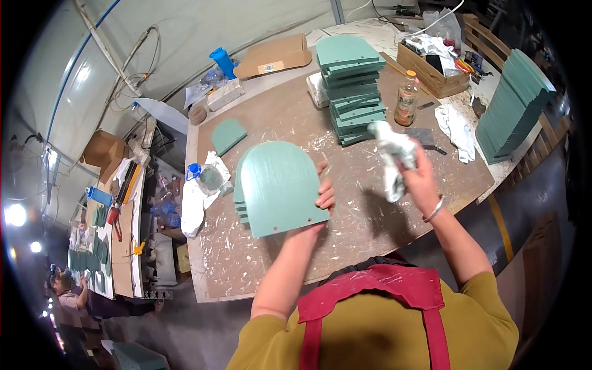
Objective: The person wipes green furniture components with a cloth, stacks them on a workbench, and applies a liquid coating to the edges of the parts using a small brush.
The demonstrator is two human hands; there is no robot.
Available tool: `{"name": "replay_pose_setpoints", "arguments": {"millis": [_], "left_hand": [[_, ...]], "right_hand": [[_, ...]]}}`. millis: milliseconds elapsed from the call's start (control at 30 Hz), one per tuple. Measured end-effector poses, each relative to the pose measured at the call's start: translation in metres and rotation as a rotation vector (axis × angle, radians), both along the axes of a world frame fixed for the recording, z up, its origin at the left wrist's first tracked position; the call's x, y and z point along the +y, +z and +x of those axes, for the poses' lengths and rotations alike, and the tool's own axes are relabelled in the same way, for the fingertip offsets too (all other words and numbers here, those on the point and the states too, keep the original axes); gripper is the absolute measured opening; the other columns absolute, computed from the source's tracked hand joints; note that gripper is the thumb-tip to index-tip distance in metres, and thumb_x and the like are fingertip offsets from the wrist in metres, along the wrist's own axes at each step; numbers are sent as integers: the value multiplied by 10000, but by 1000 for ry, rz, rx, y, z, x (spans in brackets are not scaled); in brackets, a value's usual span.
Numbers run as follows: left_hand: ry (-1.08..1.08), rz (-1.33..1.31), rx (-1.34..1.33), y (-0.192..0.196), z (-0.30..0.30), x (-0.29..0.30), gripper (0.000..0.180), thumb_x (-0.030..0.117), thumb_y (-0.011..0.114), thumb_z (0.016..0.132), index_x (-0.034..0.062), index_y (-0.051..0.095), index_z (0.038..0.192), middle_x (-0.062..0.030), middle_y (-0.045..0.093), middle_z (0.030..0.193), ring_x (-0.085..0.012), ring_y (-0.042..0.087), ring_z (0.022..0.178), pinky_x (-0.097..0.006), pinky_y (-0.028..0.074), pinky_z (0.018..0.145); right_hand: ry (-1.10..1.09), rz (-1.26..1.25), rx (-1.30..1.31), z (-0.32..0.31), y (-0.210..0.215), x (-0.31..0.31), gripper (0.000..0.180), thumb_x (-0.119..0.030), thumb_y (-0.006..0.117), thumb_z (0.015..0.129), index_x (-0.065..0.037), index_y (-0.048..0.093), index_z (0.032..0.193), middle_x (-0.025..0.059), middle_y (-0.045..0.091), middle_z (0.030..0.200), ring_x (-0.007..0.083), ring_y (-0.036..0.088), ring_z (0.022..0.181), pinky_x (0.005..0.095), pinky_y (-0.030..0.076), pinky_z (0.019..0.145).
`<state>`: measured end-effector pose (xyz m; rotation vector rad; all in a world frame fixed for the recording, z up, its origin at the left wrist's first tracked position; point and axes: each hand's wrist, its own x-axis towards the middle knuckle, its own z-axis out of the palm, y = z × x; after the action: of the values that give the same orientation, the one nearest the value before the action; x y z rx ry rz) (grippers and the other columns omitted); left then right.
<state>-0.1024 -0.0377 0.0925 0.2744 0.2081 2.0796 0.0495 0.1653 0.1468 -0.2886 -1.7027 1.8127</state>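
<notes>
A round-topped green panel (280, 188) with small holes along its straight edge is held up in my left hand (325, 196); the fingers curl round its right edge and the palm is hidden beneath. Just behind its left side shows a short stack of like panels (241, 209). My right hand (421, 179) grips a crumpled white rag (394, 154) in the air, right of the panel and apart from it. A tall, uneven stack of green panels (351, 92) stands beyond the rag. One loose green piece (228, 134) lies at the left.
A glass bottle (407, 98) and a wooden box (431, 71) of tools stand at the back right. More panels (512, 105) are stacked at the right edge. A blue-capped bottle (209, 177) rests on white cloth at left. Another person (77, 293) works at a far-left bench.
</notes>
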Motion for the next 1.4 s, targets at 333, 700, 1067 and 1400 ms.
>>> {"name": "replay_pose_setpoints", "arguments": {"millis": [333, 700, 1067, 1400], "left_hand": [[57, -404, 68, 27, 65, 15, 404, 458, 369, 974, 91, 512, 1065, -103, 518, 784, -172, 470, 533, -267, 384, 475], [104, -273, -292, -2, 42, 0, 392, 380, 348, 1000, 106, 513, 1227, -104, 583, 1028, -188, 604, 705, -289, 547, 616], [451, -906, 499, 24, -38, -56, 447, 362, 488, 981, 44, 486, 1295, -79, 576, 990, -166, 546, 794, -288, 447, 690], [823, -1427, 1034, 16, -193, -136, 350, 255, 551, 952, -45, 594, 1128, -136, 649, 988, -186, 585, 918, -318, 461, 822]], "right_hand": [[122, 715, 153, -113, -7, -51, 468, -280, 530, 925, -34, 468, 1318, 200, 544, 1274, 345, 529, 1138, 398, 394, 986], [176, 754, -44, -44, 25, -74, 459, -62, 582, 792, -54, 529, 1248, 189, 588, 1166, 355, 571, 1078, 404, 451, 932], [60, 523, -484, 1, -99, 71, 418, -76, 539, 875, -18, 516, 1288, 209, 621, 1167, 322, 598, 1098, 368, 453, 950], [522, 243, -527, -93, -47, 0, 683, -377, 593, 926, -25, 324, 1446, 165, 398, 1456, 265, 416, 1315, 346, 341, 1075]]}}
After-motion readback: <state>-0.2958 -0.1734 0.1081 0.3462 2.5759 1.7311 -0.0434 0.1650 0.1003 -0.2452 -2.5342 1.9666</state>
